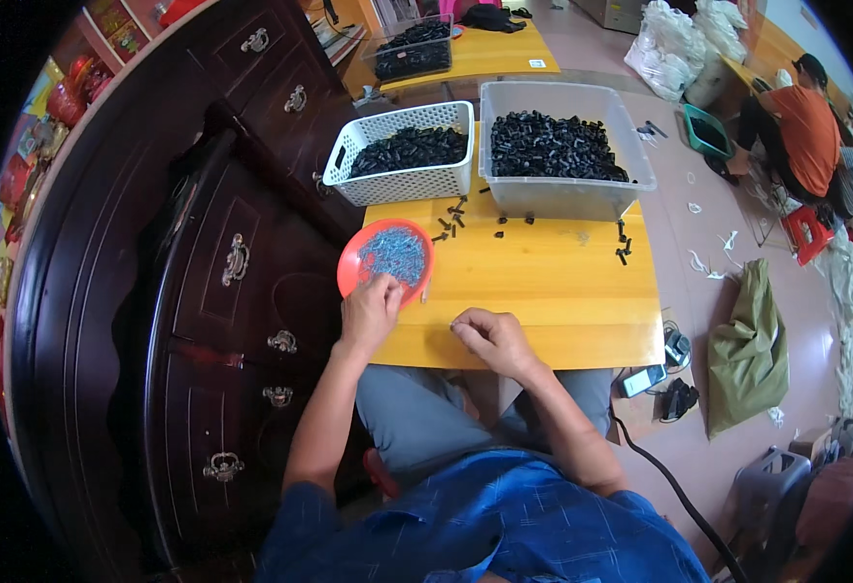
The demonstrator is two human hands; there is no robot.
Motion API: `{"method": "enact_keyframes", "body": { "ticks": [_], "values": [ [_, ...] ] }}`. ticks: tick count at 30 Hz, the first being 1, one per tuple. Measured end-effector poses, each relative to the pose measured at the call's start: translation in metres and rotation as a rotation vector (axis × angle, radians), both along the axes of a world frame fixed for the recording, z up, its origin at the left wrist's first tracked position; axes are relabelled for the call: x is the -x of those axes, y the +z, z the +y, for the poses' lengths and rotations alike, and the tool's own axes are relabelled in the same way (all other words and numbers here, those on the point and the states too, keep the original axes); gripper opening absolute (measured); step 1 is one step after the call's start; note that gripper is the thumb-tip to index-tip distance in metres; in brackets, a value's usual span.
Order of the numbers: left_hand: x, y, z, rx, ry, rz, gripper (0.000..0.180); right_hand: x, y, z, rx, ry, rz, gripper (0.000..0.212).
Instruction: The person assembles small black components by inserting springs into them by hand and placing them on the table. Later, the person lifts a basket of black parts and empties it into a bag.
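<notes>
A round red plate (348, 264) on the yellow table holds a heap of small bluish metal pieces (394, 255), thin like screws or pins. My left hand (373, 309) reaches over its near rim, fingertips drawn together at the edge of the heap; whatever they pinch is too small to make out. To the right, my right hand (494, 340) rests low over the table's near edge with thumb and fingers closed. Something tiny may be between those fingertips, but I cannot tell what. Several small black plastic parts (455, 219) lie loose beyond the plate.
Behind stand a white perforated basket (402, 185) and a clear plastic bin (567, 199), both filled with black parts. A dark wooden cabinet (237, 321) borders the table's (562, 301) left. On the right floor are a green sack (749, 350) and a seated person in orange (803, 136).
</notes>
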State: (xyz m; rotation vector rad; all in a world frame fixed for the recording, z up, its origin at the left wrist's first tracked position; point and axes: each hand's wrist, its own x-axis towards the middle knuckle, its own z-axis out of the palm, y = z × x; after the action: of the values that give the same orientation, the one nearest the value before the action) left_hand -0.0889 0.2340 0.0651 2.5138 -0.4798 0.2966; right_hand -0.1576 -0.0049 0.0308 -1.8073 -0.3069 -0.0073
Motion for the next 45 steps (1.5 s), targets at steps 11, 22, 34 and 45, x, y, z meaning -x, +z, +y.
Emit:
{"method": "enact_keyframes", "body": {
  "ticks": [11,22,34,45],
  "values": [
    [0.030,0.018,-0.040,-0.016,-0.229,-0.172,0.026,-0.002,-0.006,-0.008,-0.263,0.059,0.225,0.024],
    [0.055,0.008,-0.064,0.445,-0.299,0.301,0.019,-0.002,-0.011,-0.022,-0.333,0.224,0.302,0.028],
    [0.053,-0.002,-0.070,0.527,-0.208,0.316,0.006,-0.004,-0.014,-0.040,-0.423,0.033,0.264,0.021],
    [0.051,0.001,-0.111,0.606,-0.223,0.222,0.009,-0.005,-0.016,-0.051,-0.805,-0.009,0.347,0.010]
  ]
}}
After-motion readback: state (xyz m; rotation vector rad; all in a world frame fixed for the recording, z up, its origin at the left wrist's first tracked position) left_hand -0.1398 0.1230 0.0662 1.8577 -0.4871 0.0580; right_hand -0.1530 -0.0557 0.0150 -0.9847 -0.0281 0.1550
